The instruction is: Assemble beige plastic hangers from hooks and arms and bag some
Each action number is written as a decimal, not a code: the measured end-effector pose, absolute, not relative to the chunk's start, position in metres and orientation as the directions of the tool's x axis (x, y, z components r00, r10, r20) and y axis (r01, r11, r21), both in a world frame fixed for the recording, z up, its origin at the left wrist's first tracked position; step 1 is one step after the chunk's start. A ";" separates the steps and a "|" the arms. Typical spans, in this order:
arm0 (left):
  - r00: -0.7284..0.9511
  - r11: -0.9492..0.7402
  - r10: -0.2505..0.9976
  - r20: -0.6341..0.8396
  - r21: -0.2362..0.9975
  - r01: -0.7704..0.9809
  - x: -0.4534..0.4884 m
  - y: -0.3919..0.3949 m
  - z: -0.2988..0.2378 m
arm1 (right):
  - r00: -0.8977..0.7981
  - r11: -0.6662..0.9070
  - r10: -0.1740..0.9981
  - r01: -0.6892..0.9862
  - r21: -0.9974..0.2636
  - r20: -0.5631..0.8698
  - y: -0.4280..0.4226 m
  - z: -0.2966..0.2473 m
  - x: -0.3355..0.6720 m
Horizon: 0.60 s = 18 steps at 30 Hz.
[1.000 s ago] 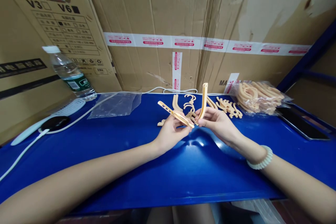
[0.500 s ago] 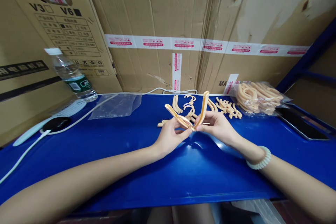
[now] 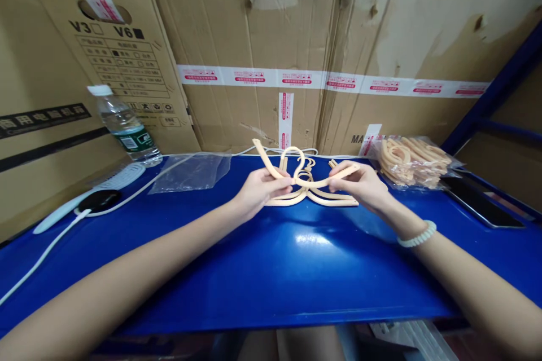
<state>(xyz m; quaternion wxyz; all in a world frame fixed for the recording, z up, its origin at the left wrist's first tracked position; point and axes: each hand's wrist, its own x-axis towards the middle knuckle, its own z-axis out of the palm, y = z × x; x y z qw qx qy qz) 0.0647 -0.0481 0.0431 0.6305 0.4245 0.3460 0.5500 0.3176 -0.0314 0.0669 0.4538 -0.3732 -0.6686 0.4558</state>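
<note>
A beige plastic folding clothes hanger [image 3: 314, 184] is held above the blue table, its curved hook pointing up. My left hand [image 3: 263, 190] is closed on it, thumb and fingers pinching near the middle beside the hook; one hanger arm slants up past these fingers. Gripping the other arm near its end is my right hand [image 3: 359, 185]. Just behind and below the held piece, assembled beige hangers [image 3: 334, 201] lie on the table, partly covered by my hands.
A clear bag of beige hanger parts [image 3: 412, 161] sits at the right, by a dark phone [image 3: 483, 203]. On the left are a water bottle [image 3: 129, 132], a light blue brush-like item [image 3: 118, 176], a black round device [image 3: 99, 200] with white cable, and an empty plastic bag [image 3: 190, 172]. Cardboard [image 3: 237, 113] stands behind.
The hanger has turned from a V shape with its hollow inner side showing to a wider spread with the hook up. My right hand has moved outward right, my left slightly left.
</note>
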 end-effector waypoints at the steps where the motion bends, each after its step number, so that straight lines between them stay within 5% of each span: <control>1: 0.149 0.064 0.989 0.000 0.904 -0.424 0.058 -0.043 0.048 | -0.318 0.335 0.903 0.101 -0.937 0.289 -0.027 0.071 0.324; 6: 0.155 0.114 0.986 -0.054 0.904 -0.411 0.030 -0.023 0.065 | -0.448 0.460 0.847 0.347 -0.818 0.286 -0.015 0.089 0.348; 11: 0.345 -0.032 0.937 0.050 0.998 -0.056 0.006 -0.019 0.071 | -0.616 0.646 0.745 0.567 -0.512 0.257 -0.009 0.091 0.360; 18: 0.546 -0.289 0.834 0.078 0.904 0.314 -0.003 -0.025 0.080 | -0.674 0.521 0.732 0.650 -0.553 -0.102 -0.009 0.094 0.373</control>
